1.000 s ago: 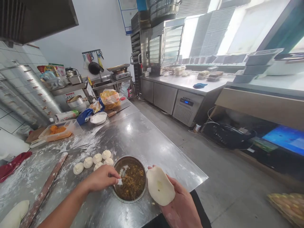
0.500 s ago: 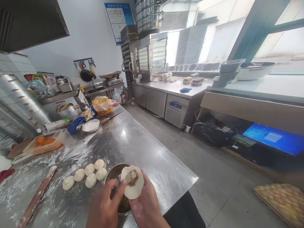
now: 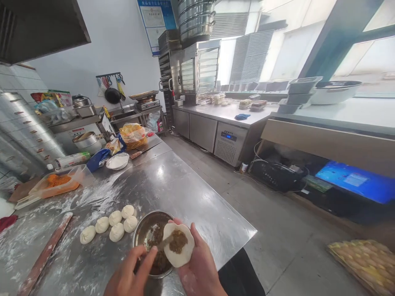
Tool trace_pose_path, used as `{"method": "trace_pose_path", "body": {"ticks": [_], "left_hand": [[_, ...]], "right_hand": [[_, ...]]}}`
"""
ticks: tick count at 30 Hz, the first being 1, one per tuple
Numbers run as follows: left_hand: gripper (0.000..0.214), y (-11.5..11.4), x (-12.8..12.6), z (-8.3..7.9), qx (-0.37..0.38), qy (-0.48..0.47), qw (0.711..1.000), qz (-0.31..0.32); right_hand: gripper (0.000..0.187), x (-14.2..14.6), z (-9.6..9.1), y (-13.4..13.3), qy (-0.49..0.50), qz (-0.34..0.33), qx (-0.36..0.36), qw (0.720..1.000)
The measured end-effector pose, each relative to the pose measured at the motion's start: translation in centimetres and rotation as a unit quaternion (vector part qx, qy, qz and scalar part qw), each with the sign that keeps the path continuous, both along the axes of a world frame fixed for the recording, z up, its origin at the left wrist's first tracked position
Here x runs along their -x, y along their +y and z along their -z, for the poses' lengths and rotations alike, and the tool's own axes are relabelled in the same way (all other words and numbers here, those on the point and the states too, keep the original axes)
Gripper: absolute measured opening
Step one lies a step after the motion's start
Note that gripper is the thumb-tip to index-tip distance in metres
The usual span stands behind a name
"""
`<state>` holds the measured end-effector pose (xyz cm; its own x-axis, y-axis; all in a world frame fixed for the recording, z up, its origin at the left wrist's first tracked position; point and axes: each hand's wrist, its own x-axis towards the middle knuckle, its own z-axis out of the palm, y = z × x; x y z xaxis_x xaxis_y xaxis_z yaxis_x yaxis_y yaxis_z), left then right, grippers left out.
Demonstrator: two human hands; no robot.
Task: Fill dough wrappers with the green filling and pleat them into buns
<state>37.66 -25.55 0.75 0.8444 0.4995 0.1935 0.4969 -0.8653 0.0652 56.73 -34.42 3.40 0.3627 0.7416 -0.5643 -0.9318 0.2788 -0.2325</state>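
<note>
In my right hand [image 3: 200,263] lies a round dough wrapper [image 3: 182,260], cupped on the palm and fingers with the thumb at its right edge. Brown minced filling [image 3: 178,241] sits in the wrapper's middle. My left hand [image 3: 128,271] pinches a narrow spatula [image 3: 166,242], whose tip rests at the filling; its handle is mostly hidden by the fingers. Below both hands stands a steel bowl [image 3: 138,230] holding more brown filling. Several pleated buns [image 3: 116,232] sit in two rows left of the bowl.
A floury rolling pin [image 3: 46,255] lies at left on the steel table [image 3: 197,197]. Farther back are a plastic tub [image 3: 84,176] with orange filling, a bowl of white powder [image 3: 117,161] and a yellow bag [image 3: 133,135]. The table's right edge borders the floor.
The wrapper and my right hand have shifted slightly right and down. The filling now covers more of the wrapper. My left hand has moved lower, and more of the bowl shows.
</note>
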Motion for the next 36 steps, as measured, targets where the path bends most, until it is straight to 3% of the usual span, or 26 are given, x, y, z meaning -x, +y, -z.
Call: {"method": "trace_pose_path", "body": {"ticks": [5,8,11,16,22,28,36], "left_hand": [[0.053,3.5,-0.4,-3.9,0.052,0.185,0.976,-0.102],[0.037,4.4,-1.7,-6.1,0.058,0.251,0.962,-0.091],[0.029,4.5,-2.4,-6.9,0.073,0.256,0.961,-0.078],[0.026,4.5,-2.4,-6.4,0.133,0.228,0.963,-0.053],[0.030,4.3,-3.1,-4.1,0.239,0.154,0.957,-0.065],[0.028,5.3,-2.8,-1.9,0.348,0.093,0.930,-0.072],[0.029,6.7,-2.1,-1.7,0.440,0.042,0.894,-0.081]], "right_hand": [[0.042,-2.9,-0.5,-2.9,-0.044,-0.005,0.005,0.999],[0.031,-3.5,0.1,-3.6,-0.027,-0.009,0.019,0.999],[0.025,-2.9,1.5,-3.8,-0.031,-0.020,0.055,0.998],[0.024,-1.2,3.2,-4.1,-0.025,-0.024,0.047,0.998],[0.013,-0.7,3.4,-4.2,-0.022,-0.011,0.082,0.996],[0.017,-0.8,3.2,-4.0,-0.003,-0.006,0.090,0.996],[0.031,-1.1,2.0,-4.1,-0.016,0.007,0.099,0.995]]}}
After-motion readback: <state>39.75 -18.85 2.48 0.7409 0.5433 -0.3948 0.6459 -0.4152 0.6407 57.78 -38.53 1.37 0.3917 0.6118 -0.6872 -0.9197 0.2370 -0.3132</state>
